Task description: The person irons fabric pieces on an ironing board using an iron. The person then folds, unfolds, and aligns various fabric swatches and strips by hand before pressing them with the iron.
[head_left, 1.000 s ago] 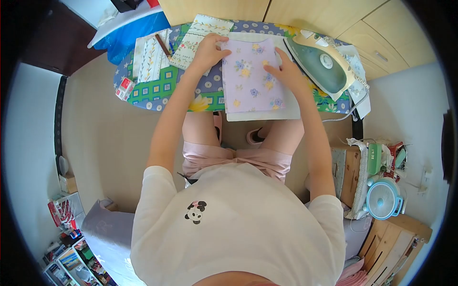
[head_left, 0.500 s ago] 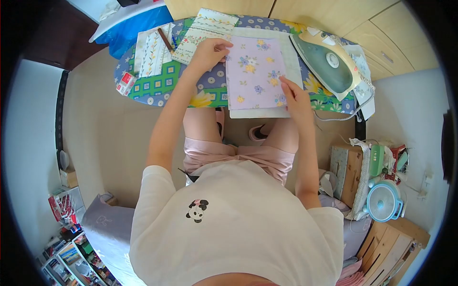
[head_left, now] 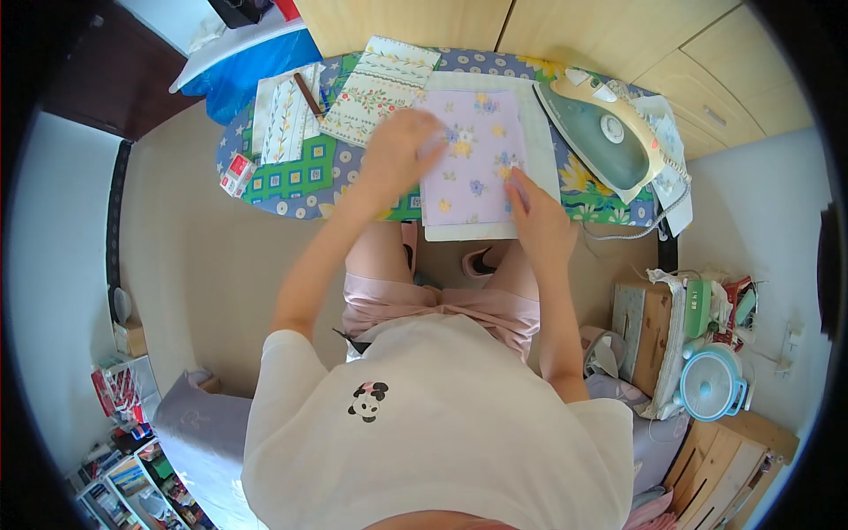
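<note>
A lilac cloth [head_left: 477,187] printed with small blue and yellow flowers lies flat on a white sheet [head_left: 541,124] on the ironing board. My left hand [head_left: 399,157] hovers at the cloth's left edge, blurred by motion, its thumb and fingers apart and nothing visible in them. At the right edge, my right hand [head_left: 541,219] has thumb and fingertips drawn together on the cloth; the exact contact is partly hidden. An iron [head_left: 594,134] with a green soleplate rests on its side right of the sheet.
Folded floral cloths [head_left: 382,84] and a strip with a leafy print [head_left: 284,124] lie left on the patterned ironing board [head_left: 353,168], near a brown stick [head_left: 307,93] and a small red-and-white box [head_left: 238,175]. The iron's cord [head_left: 632,235] hangs over the front right edge.
My left hand has left the cloth's upper left corner and swung down and rightward. My right hand has shifted slightly left over the cloth's right edge. The whole view has tilted a little.
</note>
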`<state>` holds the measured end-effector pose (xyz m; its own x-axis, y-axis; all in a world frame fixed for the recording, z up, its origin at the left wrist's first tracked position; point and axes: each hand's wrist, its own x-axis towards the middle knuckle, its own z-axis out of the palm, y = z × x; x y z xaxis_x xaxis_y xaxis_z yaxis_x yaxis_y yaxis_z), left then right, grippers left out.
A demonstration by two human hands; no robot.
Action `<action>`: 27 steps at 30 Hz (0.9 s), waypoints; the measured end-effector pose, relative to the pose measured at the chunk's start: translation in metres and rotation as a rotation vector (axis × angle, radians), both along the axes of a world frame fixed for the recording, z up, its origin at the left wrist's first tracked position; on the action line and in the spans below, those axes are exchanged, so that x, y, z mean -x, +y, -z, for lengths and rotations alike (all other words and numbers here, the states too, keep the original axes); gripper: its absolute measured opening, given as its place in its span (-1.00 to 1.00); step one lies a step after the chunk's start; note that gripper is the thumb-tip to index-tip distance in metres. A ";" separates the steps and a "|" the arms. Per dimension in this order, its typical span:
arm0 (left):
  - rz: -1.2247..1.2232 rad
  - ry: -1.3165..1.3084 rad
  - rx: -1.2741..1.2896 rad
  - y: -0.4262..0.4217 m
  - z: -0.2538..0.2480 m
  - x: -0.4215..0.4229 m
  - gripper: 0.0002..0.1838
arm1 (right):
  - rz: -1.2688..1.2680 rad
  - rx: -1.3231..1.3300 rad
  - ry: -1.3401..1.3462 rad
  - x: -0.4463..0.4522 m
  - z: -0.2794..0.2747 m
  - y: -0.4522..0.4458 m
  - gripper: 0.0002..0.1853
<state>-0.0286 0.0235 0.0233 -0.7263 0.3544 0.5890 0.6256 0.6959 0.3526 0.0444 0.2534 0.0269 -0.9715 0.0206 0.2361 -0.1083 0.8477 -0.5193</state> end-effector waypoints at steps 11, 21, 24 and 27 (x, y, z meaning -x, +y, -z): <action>0.104 -0.034 0.122 -0.012 0.017 -0.089 -0.71 | -0.131 0.228 -0.062 -0.019 0.004 0.026 -0.44; 0.094 -0.007 0.065 -0.017 0.015 -0.087 -0.87 | -0.205 0.315 -0.023 -0.027 0.006 0.033 -0.50; 0.120 -0.014 0.063 -0.018 0.014 -0.086 -0.78 | -0.172 0.305 -0.039 -0.027 0.006 0.031 -0.60; 0.100 -0.050 0.053 -0.018 0.010 -0.086 -0.72 | -0.184 0.293 0.041 -0.026 0.006 0.029 -0.70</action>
<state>0.0577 0.0058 0.0133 -0.7135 0.4564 0.5316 0.6755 0.6495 0.3491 0.0700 0.2822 0.0208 -0.9550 -0.0813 0.2851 -0.2712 0.6279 -0.7295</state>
